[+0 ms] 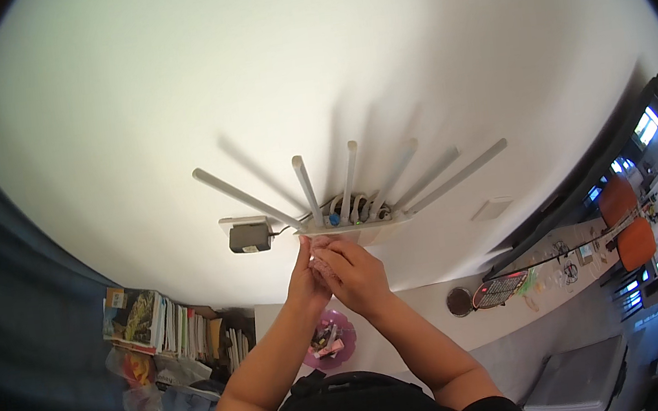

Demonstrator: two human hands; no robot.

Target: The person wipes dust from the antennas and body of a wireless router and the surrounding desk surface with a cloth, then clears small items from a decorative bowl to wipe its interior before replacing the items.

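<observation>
Both hands are raised in front of the white wall, close together just under a white router (332, 230) with several long antennas standing up and fanned out. A crumpled pink cloth (321, 257) is bunched between them. My left hand (304, 281) holds the cloth from the left, its thumb side near the router's lower edge. My right hand (361, 275) closes over the cloth from the right, its fingers bent onto it. Part of the cloth is hidden by the fingers. Cables and a blue plug (335, 219) show behind the router's top edge.
A black power adapter (249, 237) sits in a wall socket left of the router. Below are a pink bowl (348, 343) of small items, a round brown tin (459, 301) and a racket (500, 291) on a white surface. Books (171, 327) stand left; a television (655, 116) hangs right.
</observation>
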